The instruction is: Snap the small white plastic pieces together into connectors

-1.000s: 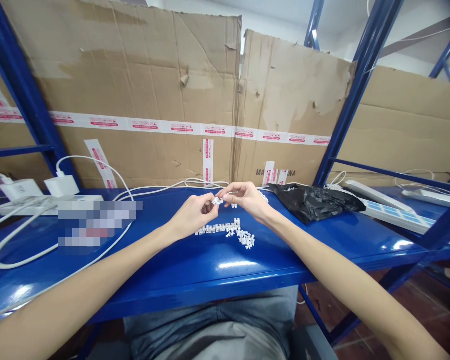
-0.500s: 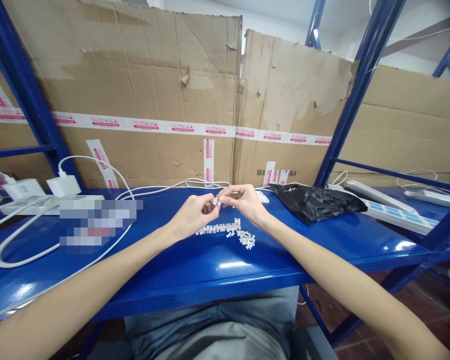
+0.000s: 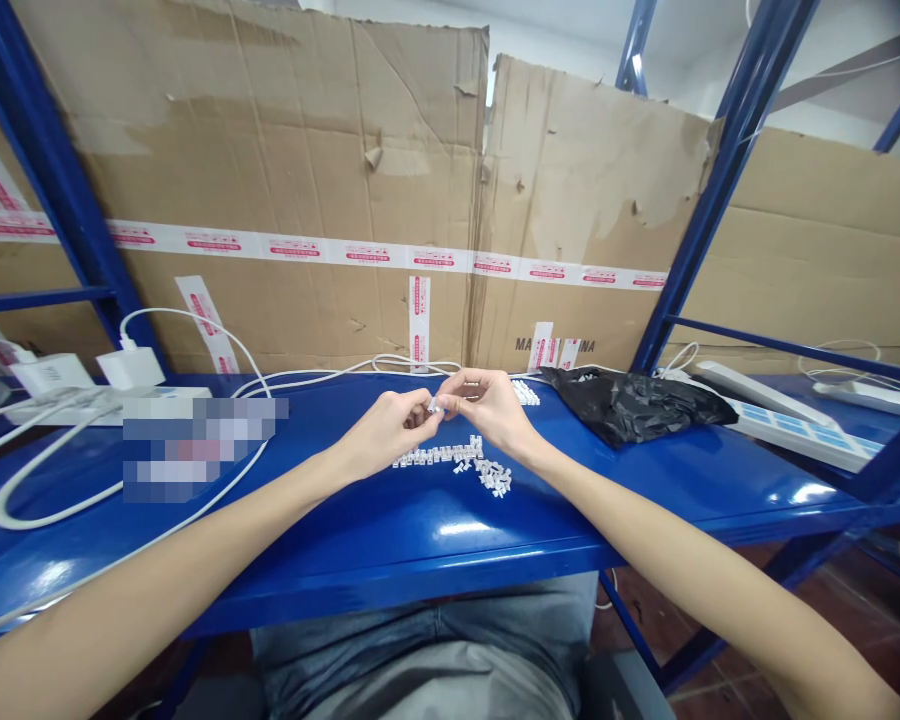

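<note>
Hands have barely shifted since the earlier frame: my left hand (image 3: 385, 435) and right hand (image 3: 491, 410) stay close, each grip closed on a small white piece (image 3: 435, 404), though it's too tiny to be sure from here. Below, a row of pieces (image 3: 435, 456) and a loose pile (image 3: 493, 478) lie on the blue shelf (image 3: 450, 560).

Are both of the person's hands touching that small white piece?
Touching. The head view shows the small white piece held between the fingertips of the left hand and the right hand, with no gap at either side.
</note>
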`<state>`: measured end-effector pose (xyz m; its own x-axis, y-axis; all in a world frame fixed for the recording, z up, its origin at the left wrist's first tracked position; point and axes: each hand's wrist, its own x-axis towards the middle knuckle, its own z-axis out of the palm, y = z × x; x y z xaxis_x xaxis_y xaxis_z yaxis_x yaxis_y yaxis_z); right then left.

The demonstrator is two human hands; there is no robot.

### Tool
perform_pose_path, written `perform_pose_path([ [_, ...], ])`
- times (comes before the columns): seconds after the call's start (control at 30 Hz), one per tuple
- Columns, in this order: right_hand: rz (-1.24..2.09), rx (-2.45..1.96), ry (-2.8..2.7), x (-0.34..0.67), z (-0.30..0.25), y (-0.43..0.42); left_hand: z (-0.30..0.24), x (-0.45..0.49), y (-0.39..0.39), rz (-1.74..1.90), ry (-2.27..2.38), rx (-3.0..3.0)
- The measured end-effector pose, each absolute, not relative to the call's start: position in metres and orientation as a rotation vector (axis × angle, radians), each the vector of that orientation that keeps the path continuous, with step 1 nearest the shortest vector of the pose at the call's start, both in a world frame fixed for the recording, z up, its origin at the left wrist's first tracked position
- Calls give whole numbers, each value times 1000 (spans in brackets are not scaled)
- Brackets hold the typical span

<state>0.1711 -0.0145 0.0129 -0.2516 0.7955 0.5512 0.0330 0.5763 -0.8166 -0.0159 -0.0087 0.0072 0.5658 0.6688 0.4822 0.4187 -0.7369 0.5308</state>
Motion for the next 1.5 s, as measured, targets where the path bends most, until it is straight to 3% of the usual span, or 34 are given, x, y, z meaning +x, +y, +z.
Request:
perform_pose_path([
  [0.5,840,-687,-1677,178,19,-8,12,-8,-12,1141,740,2143],
  [0.9,1037,-683,-1603,177,16,-8,13,-8,-14,1145,789,2340],
  [1.2,984,-714,-1645,173,16,-11,13,-8,-18,1103,754,2342],
  [1.33,787,-763,-1767,193,28,5,13,-10,-8,1092,879,2409],
  [1.5,401,-1147,-2178,241,33,33,12,-22,3,1087,1044,2443],
])
